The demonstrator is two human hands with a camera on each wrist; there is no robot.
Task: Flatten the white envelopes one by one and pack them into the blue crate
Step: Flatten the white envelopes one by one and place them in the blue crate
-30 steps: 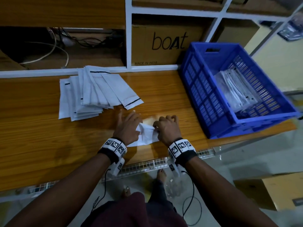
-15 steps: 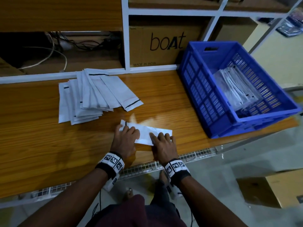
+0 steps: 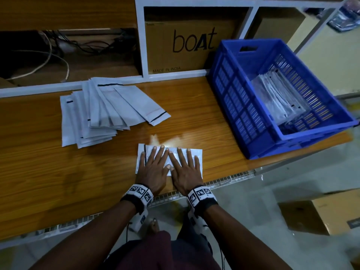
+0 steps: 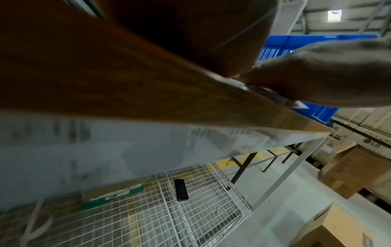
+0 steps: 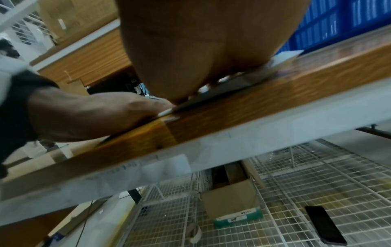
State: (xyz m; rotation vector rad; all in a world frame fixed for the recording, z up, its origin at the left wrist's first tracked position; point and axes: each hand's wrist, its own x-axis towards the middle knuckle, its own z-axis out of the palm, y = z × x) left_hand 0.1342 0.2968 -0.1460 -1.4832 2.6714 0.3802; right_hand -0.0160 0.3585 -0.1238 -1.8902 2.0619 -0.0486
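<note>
Fig.: flattening step, head view. L hand [image 3: 152, 168] and R hand [image 3: 185, 168] lie side by side, palms down, fingers spread straight, both pressing one white envelope [image 3: 197, 152] flat on the wooden tabletop [image 3: 194, 106] near its front edge; neither hand pinches anything. Env. lies lengthwise L–R, with a dark strip near its L end. R wrist view shows its R corner [image 5: 289, 53] lifting slightly off the wood.

Handling (est.): thin, light, limp, prob. slick film; springs back when released. Best taken by sliding it to the table edge and pinching a short end, or by that raised corner.

Outward: fanned pile of unprocessed envelopes [image 3: 101, 114] to rear-left, apart from the hands. Blue crate [image 3: 239, 106] to the right, holding a stack of packed envelopes [image 3: 276, 96]. "boat" carton [image 3: 187, 41] in the shelf bay behind.
</note>
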